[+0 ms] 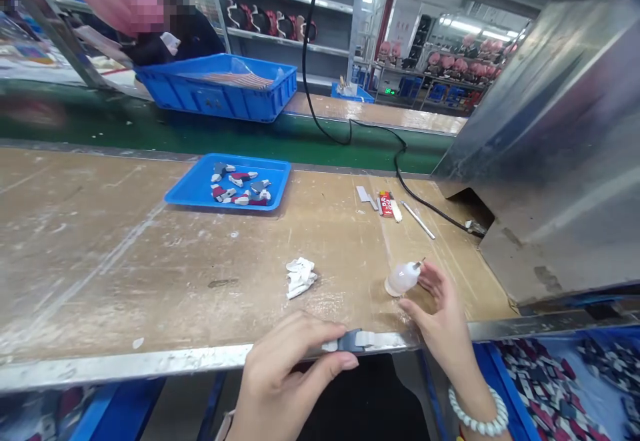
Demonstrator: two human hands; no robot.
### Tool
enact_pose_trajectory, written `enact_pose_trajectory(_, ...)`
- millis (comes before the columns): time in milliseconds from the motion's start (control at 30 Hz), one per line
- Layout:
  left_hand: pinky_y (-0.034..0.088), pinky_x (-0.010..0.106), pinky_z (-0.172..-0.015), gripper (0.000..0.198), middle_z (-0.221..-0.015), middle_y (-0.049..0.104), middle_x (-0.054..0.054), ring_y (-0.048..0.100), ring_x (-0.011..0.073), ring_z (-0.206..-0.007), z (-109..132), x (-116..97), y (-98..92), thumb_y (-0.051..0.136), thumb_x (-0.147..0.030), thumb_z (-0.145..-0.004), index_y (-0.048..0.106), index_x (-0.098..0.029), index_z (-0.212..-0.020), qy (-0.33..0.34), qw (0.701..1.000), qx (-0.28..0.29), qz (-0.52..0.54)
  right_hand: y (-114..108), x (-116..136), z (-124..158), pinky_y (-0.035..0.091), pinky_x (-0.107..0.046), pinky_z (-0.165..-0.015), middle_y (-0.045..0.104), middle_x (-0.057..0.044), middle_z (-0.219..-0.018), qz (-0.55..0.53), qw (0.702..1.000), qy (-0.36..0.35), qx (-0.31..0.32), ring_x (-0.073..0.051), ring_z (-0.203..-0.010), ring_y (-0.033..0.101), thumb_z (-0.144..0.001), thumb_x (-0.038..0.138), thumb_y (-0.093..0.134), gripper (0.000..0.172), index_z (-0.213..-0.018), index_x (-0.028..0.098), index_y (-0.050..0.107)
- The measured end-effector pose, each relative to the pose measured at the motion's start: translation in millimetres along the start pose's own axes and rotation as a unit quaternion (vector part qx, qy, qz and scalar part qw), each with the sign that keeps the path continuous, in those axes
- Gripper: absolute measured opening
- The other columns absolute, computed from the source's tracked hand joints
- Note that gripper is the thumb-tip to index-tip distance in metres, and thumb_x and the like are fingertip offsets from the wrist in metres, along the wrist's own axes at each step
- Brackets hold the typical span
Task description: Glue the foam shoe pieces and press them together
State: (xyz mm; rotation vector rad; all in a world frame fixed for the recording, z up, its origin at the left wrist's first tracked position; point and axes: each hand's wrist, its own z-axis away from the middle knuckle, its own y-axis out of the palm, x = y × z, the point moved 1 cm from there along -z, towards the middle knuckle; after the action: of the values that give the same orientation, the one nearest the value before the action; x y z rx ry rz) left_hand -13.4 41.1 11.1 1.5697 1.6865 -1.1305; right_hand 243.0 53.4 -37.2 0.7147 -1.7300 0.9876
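Between the thumb and fingers of my left hand (295,367) is a small dark grey and white plastic piece (353,341), held at the table's front edge. My right hand (443,314) is beside a translucent squeeze bottle (401,279) with a thin metal nozzle. Its thumb and fingers are apart, with the fingertips close to the nozzle; whether they touch it I cannot tell. A crumpled white tissue (301,277) lies left of the bottle. Farther back, a blue tray (187,191) contains several similar pieces in grey, red and white.
A red packet (386,205) and a thin metal rod (419,221) lie at the back right, near a black cable (425,197). A metal housing (560,147) stands at right. Below, a blue bin (505,387) holds many pieces. Across the green belt (200,137), a person works behind a blue crate (210,97).
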Motion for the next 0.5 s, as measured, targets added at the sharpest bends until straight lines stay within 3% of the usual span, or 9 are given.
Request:
enact_pose_trajectory(33, 0.055, 0.022, -0.072, 0.015, -0.083, 0.074, -0.001, 0.070, 0.0151, -0.076, 2, -2, 1.0, 0.086, -0.028, -0.082, 0.075, -0.024, -0.092, -0.079, 0.992, -0.030, 0.093, -3, 4, 9, 0.044, -0.044, -0.102, 0.066, -0.010, -0.120, 0.005, 0.999, -0.002, -0.047, -0.027, -0.114, 0.061, -0.078, 0.055, 0.078, 0.056, -0.119, 0.022, 0.059)
enact_pose_trajectory(100, 0.056, 0.021, -0.071, 0.027, -0.080, 0.072, -0.001, 0.069, 0.0153, -0.075, 5, -5, 6.6, 0.094, -0.037, -0.070, 0.075, -0.023, -0.083, -0.224, 0.934, -0.077, 0.269, -5, 15, 32, 0.046, -0.039, -0.094, 0.067, -0.008, -0.102, -0.007, 0.994, 0.004, -0.113, -0.022, -0.100, 0.062, -0.093, 0.058, 0.060, 0.038, -0.101, 0.021, 0.062)
enact_pose_trajectory(133, 0.056, 0.021, -0.069, 0.034, -0.078, 0.071, -0.001, 0.068, 0.0148, -0.072, 6, -6, 10.6, 0.096, -0.043, -0.066, 0.073, -0.022, -0.081, -0.268, 0.901, -0.085, 0.331, -2, 23, 45, 0.048, -0.034, -0.084, 0.065, -0.005, -0.087, -0.029, 0.994, 0.011, -0.102, -0.019, -0.086, 0.063, -0.096, 0.058, 0.056, 0.039, -0.089, 0.020, 0.061)
enact_pose_trajectory(167, 0.056, 0.021, -0.066, 0.040, -0.076, 0.070, -0.001, 0.067, 0.0138, -0.068, 7, -8, 14.8, 0.096, -0.047, -0.063, 0.071, -0.021, -0.080, -0.292, 0.878, -0.081, 0.372, 4, 31, 57, 0.048, -0.029, -0.073, 0.063, -0.002, -0.075, -0.110, 0.993, 0.031, -0.008, -0.016, -0.072, 0.062, -0.096, 0.060, 0.055, 0.043, -0.083, 0.019, 0.061)
enact_pose_trajectory(200, 0.055, 0.020, -0.063, 0.044, -0.075, 0.068, -0.001, 0.065, 0.0125, -0.065, 7, -9, 18.9, 0.095, -0.052, -0.063, 0.070, -0.020, -0.081, -0.303, 0.866, -0.071, 0.392, 13, 39, 69, 0.049, -0.027, -0.066, 0.064, -0.003, -0.072, -0.207, 0.968, 0.082, 0.116, -0.015, -0.066, 0.062, -0.097, 0.064, 0.050, 0.048, -0.089, 0.019, 0.064)
enact_pose_trajectory(267, 0.050, 0.016, -0.054, 0.050, -0.071, 0.065, -0.002, 0.060, 0.0087, -0.054, 8, -11, 25.9, 0.092, -0.058, -0.065, 0.066, -0.019, -0.082, -0.319, 0.851, -0.046, 0.415, 32, 55, 89, 0.047, -0.025, -0.050, 0.066, -0.005, -0.066, -0.369, 0.854, 0.163, 0.327, -0.014, -0.051, 0.059, -0.091, 0.078, 0.045, 0.067, -0.096, 0.015, 0.067)
enact_pose_trajectory(300, 0.047, 0.015, -0.050, 0.052, -0.067, 0.063, -0.003, 0.056, 0.0065, -0.048, 10, -11, 28.6, 0.091, -0.059, -0.066, 0.064, -0.018, -0.084, -0.331, 0.842, -0.034, 0.425, 40, 61, 95, 0.046, -0.023, -0.048, 0.066, -0.006, -0.064, -0.422, 0.804, 0.179, 0.379, -0.013, -0.048, 0.059, -0.088, 0.082, 0.045, 0.073, -0.097, 0.013, 0.069)
enact_pose_trajectory(367, 0.042, 0.013, -0.045, 0.051, -0.058, 0.056, -0.006, 0.048, 0.0035, -0.037, 15, -13, 32.2, 0.088, -0.059, -0.071, 0.062, -0.018, -0.088, -0.352, 0.827, -0.010, 0.438, 51, 69, 102, 0.047, -0.021, -0.047, 0.064, -0.006, -0.060, -0.492, 0.743, 0.196, 0.411, -0.011, -0.045, 0.058, -0.086, 0.082, 0.049, 0.077, -0.097, 0.009, 0.073)
enact_pose_trajectory(500, 0.036, 0.013, -0.040, 0.047, -0.048, 0.050, -0.009, 0.044, 0.0052, -0.031, 27, -16, 35.0, 0.081, -0.060, -0.080, 0.059, -0.020, -0.095, -0.377, 0.811, 0.016, 0.447, 53, 70, 108, 0.050, -0.020, -0.047, 0.064, -0.005, -0.057, -0.524, 0.730, 0.216, 0.383, -0.012, -0.046, 0.061, -0.090, 0.069, 0.058, 0.062, -0.090, 0.008, 0.072)
